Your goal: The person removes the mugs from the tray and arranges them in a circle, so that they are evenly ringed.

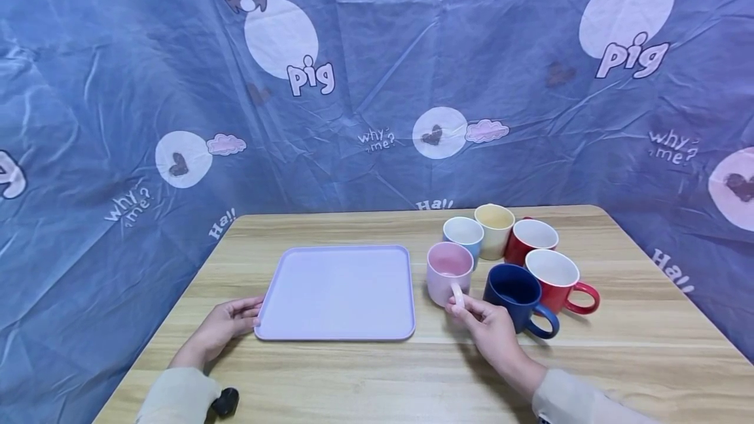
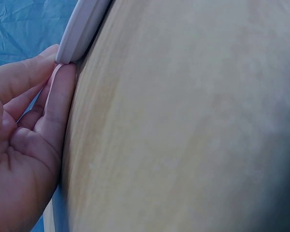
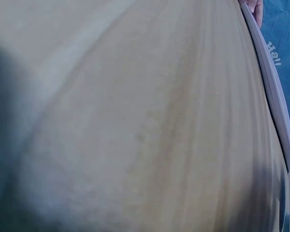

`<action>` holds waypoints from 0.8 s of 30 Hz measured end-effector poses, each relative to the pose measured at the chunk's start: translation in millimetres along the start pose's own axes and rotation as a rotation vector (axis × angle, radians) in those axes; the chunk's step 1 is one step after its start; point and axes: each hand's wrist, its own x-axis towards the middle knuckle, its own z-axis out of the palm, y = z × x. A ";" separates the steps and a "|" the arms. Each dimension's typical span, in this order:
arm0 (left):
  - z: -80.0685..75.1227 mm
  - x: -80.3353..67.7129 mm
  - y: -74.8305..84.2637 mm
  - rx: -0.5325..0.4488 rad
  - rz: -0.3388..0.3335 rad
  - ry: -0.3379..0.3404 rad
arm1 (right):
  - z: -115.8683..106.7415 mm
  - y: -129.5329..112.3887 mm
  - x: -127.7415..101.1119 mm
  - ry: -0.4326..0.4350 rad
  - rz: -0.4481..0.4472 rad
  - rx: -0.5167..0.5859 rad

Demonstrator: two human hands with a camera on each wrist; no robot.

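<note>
A lavender tray (image 1: 338,290) lies flat on the wooden table (image 1: 377,371). My left hand (image 1: 253,316) rests at the tray's near-left corner. In the left wrist view its fingers (image 2: 58,92) lie fairly straight against the tray rim (image 2: 82,29). To the right of the tray stands a pink mug (image 1: 449,270). My right hand (image 1: 459,305) pinches the mug's handle (image 1: 456,293) between thumb and fingers. The mug stands upright on the table. The right wrist view shows mostly table, with the tray's edge (image 3: 275,96) at the right.
Behind and right of the pink mug stand a navy mug (image 1: 518,293), two red mugs (image 1: 556,277) (image 1: 530,237), a yellow mug (image 1: 495,228) and a light blue mug (image 1: 463,234). Blue printed cloth (image 1: 118,116) walls the table on three sides.
</note>
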 end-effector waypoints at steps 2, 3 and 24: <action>-0.2 0.3 -0.6 -0.002 -0.007 0.003 | -0.7 0.9 -1.0 0.019 0.012 -0.018; -0.4 0.4 -0.9 -0.006 -0.010 0.005 | -0.7 1.1 -1.4 0.026 0.020 -0.017; -0.2 -0.8 1.6 -0.011 0.003 -0.006 | -5.0 7.0 -8.6 0.111 0.029 0.034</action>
